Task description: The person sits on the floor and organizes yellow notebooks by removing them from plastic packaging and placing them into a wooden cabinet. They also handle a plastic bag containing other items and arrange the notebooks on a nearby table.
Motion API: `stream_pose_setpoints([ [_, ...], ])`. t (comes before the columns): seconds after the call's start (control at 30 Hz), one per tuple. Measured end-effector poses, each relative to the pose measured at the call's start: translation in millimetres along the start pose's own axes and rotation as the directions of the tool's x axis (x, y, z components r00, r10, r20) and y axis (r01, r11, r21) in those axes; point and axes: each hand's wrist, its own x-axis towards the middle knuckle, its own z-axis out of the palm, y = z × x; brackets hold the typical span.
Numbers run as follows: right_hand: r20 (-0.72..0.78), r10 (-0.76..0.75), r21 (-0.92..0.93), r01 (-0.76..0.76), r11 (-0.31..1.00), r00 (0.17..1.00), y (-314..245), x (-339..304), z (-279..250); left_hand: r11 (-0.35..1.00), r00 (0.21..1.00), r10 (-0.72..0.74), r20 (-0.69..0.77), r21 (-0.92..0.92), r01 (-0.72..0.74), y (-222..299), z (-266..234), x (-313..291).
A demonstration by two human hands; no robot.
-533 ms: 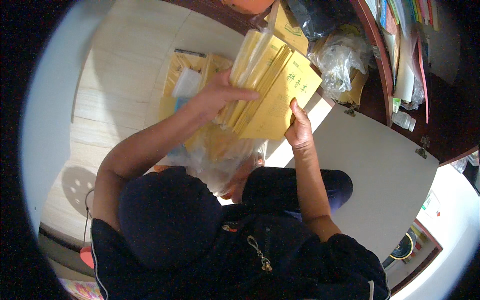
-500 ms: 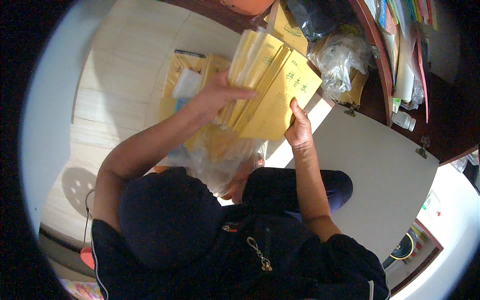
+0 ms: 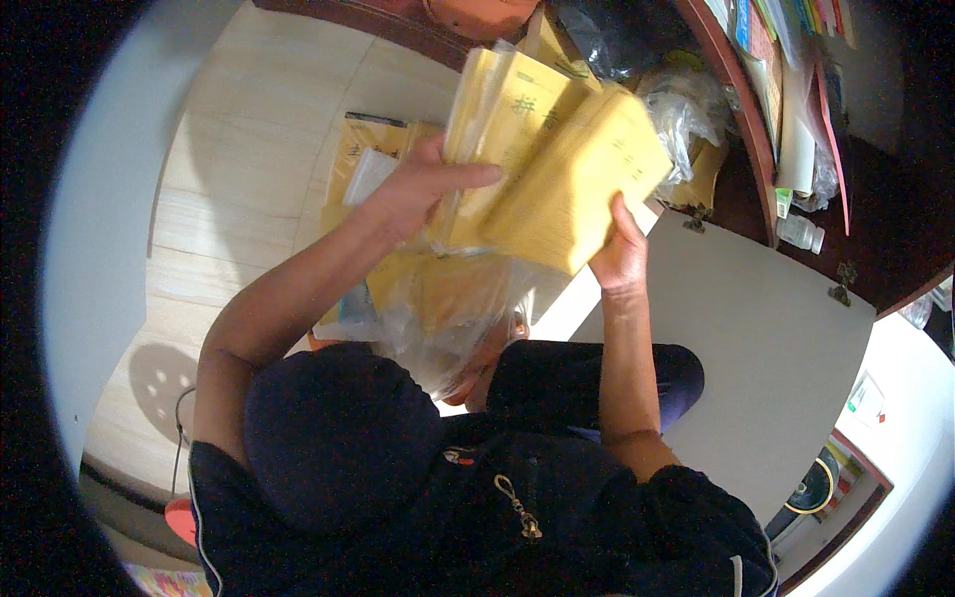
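My left hand (image 3: 423, 191) grips a bundle of thin yellow exercise books (image 3: 525, 104), its thumb across the front cover. Clear plastic film lies along this bundle's left edge. A second group of yellow exercise books (image 3: 587, 169), slightly blurred, is tilted in my right hand (image 3: 623, 254), the thumb on its right edge. The two groups still overlap or touch along the middle. Below them a crumpled clear plastic bag (image 3: 438, 323) hangs over my lap, with yellow showing through it. The fingers behind the books are hidden.
Left of the books, more yellow packets and a white paper item (image 3: 370, 177) lie low by the tiled floor (image 3: 249, 149). An open cabinet holds crumpled clear bags (image 3: 686, 114), papers and a small white bottle (image 3: 801, 234). Its pale door (image 3: 756, 328) spreads out at the right.
My right hand has moved right with its books, spreading them away from the left bundle. The fanned books between have gathered toward the right group, and more of the left bundle's cover shows.
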Motion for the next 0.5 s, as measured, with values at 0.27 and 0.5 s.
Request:
stream_pose_setpoints([
  [0.27, 0.028, 0.042, 0.130, -0.045, 0.991, 0.999, 43, 18, -3, 0.986, 0.990, -0.123, -0.072, 0.103, 0.130, -2, 17, -6],
  [0.5, 0.031, 0.026, 0.236, -0.033, 0.971, 0.999, 55, 23, -25, 0.990, 0.995, -0.089, -0.043, 0.109, 0.093, 2, 17, -5],
])
